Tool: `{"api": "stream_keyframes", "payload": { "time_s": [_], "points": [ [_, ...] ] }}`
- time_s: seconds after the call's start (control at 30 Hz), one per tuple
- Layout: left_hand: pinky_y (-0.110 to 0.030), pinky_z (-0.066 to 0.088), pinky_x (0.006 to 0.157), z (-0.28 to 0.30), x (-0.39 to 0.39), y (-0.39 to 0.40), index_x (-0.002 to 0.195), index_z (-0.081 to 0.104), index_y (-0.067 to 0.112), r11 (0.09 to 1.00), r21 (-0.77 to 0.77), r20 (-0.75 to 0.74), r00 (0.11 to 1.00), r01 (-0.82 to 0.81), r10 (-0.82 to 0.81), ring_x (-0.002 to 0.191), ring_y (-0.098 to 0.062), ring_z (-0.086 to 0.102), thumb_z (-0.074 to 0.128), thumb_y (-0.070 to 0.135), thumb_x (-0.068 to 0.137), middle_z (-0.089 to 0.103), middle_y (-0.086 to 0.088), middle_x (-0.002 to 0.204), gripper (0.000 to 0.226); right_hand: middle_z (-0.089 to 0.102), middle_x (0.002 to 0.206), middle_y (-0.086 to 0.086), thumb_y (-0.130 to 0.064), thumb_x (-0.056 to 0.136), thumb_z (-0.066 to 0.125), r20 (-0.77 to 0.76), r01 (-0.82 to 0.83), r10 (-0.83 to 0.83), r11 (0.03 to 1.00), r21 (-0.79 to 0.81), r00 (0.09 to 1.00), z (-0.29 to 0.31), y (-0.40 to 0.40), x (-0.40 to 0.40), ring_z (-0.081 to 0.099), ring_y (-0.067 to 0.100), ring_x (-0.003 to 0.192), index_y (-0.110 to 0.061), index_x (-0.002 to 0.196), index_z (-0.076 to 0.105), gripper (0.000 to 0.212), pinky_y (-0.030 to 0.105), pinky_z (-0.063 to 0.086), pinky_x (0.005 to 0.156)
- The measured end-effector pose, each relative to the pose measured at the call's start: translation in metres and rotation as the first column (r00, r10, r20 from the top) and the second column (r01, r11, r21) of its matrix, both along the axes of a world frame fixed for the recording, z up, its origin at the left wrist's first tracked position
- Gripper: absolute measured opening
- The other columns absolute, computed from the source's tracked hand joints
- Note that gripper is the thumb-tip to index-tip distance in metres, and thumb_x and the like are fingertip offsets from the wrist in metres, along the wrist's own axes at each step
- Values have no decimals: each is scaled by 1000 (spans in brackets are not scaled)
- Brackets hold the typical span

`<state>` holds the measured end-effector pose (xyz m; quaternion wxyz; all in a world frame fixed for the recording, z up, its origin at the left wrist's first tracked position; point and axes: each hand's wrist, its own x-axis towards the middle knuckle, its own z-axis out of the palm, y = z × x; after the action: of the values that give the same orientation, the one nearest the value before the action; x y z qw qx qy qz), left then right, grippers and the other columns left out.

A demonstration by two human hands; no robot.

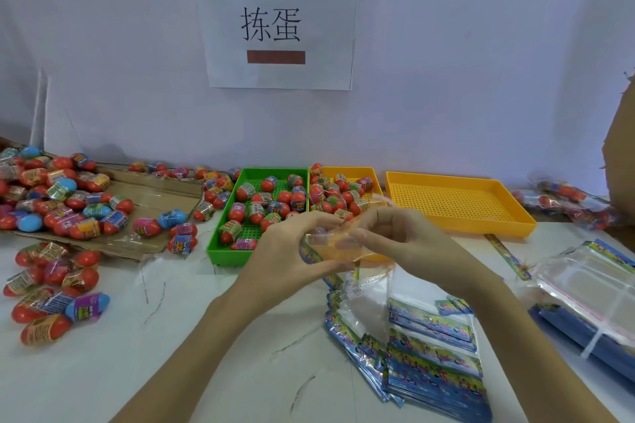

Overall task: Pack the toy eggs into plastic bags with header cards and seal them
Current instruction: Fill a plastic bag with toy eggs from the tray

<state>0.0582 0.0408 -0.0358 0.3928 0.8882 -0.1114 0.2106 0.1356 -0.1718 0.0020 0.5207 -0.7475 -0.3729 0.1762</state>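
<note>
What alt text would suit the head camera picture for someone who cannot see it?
Two hands, left and right, hold a clear plastic bag above a white table. Behind are a green tray of toy eggs, two yellow trays, and stacked header cards.

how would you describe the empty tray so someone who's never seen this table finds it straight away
Start at the white paper sign on the wall and drop down to the row of three perforated trays along the table's back edge. It is the rightmost and largest one, yellow-orange. Unlike the green tray and the smaller yellow tray to its left, it holds no toy eggs.
</note>
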Motion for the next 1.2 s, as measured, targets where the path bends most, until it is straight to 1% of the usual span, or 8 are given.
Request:
{"api": "stream_keyframes", "payload": {
  "time_s": [0.27, 0.47, 0.6, 0.7, 0.8, 0.93, 1.07, 1.2],
  "points": [
    [-28, 59, 79, 0, -5, -11, 137, 61, 25, 997, 82, 115, 993, 2, -12, 96, -7, 67, 83, 43, 85, 69, 15, 117, 60, 74, 91, -14, -22, 100, 66, 412, 26, 6, 997, -73, 911, -9, 19, -15, 70, 8, 93, -20, 90, 75, 14, 33, 56, 85],
    [-19, 55, 69, -2, -2, -11, 117, 72, 19, 998, -57, 46, 999, -10, 13, 79, -5, 68, 82, 31, 88, 72, 13, 88, 33, 78, 91, -11, -21, 104, 61, 398, 25, -48, 998, 63, 916, -8, 19, -16, 74, 9, 86, -17, 103, 81, 21, 24, 59, 73],
    [-39, 62, 73, 0, 2, -1, 108, 74, 23, 973, -216, -15, 997, -78, 77, 77, -17, 72, 87, 31, 81, 76, 5, 88, 31, 79, 94, -9, -14, 105, 59, 393, 175, -289, 938, 301, 873, -6, 13, -5, 76, 11, 93, -13, 106, 77, 18, 28, 61, 82],
    [-37, 64, 77, 3, 4, 10, 106, 74, 24, 917, -351, -58, 982, -191, 182, 80, -15, 76, 90, 28, 78, 79, 5, 89, 32, 78, 97, -8, -9, 105, 56, 363, 293, -419, 888, 353, 832, -14, 12, 4, 74, 9, 98, -13, 112, 71, 17, 29, 59, 87],
    [-34, 65, 65, 6, 4, 21, 107, 73, 20, 830, -492, -104, 964, -263, 244, 73, -20, 78, 89, 25, 78, 80, 2, 85, 33, 74, 111, -10, -6, 106, 53, 449, 315, -377, 926, 210, 810, -29, 13, 11, 68, 1, 108, -15, 119, 70, 24, 26, 56, 93],
    [-23, 58, 54, 11, 2, 32, 106, 74, 18, 754, -584, -124, 951, -301, 283, 69, -18, 77, 89, 22, 78, 80, -2, 81, 32, 66, 131, -7, -7, 108, 46, 548, 195, -124, 978, -74, 827, -48, 30, 7, 58, 4, 121, -22, 131, 68, 36, 27, 50, 101],
    [-18, 53, 49, 12, 3, 33, 107, 74, 14, 722, -616, -144, 946, -315, 291, 64, -13, 75, 89, 21, 78, 80, -2, 81, 33, 54, 123, -5, -44, 108, 41, 657, 233, 1, 934, -270, 754, -55, 50, 5, 52, 12, 106, -39, 141, 56, 37, 27, 46, 81],
    [-19, 54, 52, 11, 4, 33, 108, 74, 16, 731, -601, -162, 945, -323, 285, 69, -15, 76, 90, 26, 76, 80, -3, 83, 37, 60, 114, -5, -40, 109, 43, 680, 276, -23, 923, -267, 733, -58, 58, 2, 49, 16, 103, -37, 144, 54, 37, 31, 39, 86]
  ]
}}
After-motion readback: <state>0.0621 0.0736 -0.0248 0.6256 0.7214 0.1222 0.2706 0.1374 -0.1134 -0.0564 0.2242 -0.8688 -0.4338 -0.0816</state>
